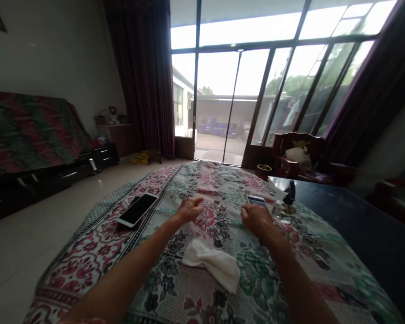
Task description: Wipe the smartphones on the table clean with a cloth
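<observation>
My left hand (190, 209) is over the flowered tablecloth (229, 229), its fingers curled closed. Whatever it may hold is too small or hidden. To its left lies a dark-screened smartphone with a white frame (138, 210), resting at a slant on something dark. My right hand (256, 218) is also closed, its knuckles turned away from me, and any content is hidden. Just behind it a second phone (257, 200) shows a lit screen; I cannot tell whether the hand touches it. A crumpled white cloth (212, 264) lies between my forearms, apart from both hands.
Right of my right hand, a small dark figure (290, 194) stands on a clear base. Beyond it is a dark tabletop (344, 216). A wooden chair (299, 155) with a cushion stands near the glass doors (219, 117). A covered cabinet (33, 135) lines the left wall.
</observation>
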### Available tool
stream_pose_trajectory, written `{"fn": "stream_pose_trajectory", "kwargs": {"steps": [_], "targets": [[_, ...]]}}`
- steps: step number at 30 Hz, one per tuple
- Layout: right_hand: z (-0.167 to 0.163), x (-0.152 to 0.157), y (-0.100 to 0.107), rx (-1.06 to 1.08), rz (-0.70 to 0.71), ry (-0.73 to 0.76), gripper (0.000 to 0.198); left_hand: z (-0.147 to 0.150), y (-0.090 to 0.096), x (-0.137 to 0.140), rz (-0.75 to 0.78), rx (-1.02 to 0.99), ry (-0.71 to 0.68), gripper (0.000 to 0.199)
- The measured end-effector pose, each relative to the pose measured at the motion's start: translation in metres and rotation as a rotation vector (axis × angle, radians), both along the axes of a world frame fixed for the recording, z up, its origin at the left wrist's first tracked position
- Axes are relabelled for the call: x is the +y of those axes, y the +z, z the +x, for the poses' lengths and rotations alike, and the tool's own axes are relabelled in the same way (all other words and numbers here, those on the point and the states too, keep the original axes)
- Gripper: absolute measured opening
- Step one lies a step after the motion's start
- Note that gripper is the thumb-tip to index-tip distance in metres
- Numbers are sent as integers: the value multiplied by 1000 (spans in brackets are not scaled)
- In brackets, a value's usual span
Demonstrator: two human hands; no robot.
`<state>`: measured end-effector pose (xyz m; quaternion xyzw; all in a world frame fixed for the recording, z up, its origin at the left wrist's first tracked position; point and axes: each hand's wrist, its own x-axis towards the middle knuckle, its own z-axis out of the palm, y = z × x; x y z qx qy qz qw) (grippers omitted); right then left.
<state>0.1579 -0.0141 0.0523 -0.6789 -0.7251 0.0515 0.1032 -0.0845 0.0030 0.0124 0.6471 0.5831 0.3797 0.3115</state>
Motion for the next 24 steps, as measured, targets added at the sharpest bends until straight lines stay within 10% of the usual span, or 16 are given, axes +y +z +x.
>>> {"fn": "stream_pose_trajectory", "kwargs": {"steps": [9, 24], "targets": [[-112, -30, -28, -17, -82, 569, 26, -154, -10, -63, 5, 582, 532, 76], [-276, 40, -61, 656, -113, 506, 53, -188, -31, -79, -65, 603, 517, 70]]}}
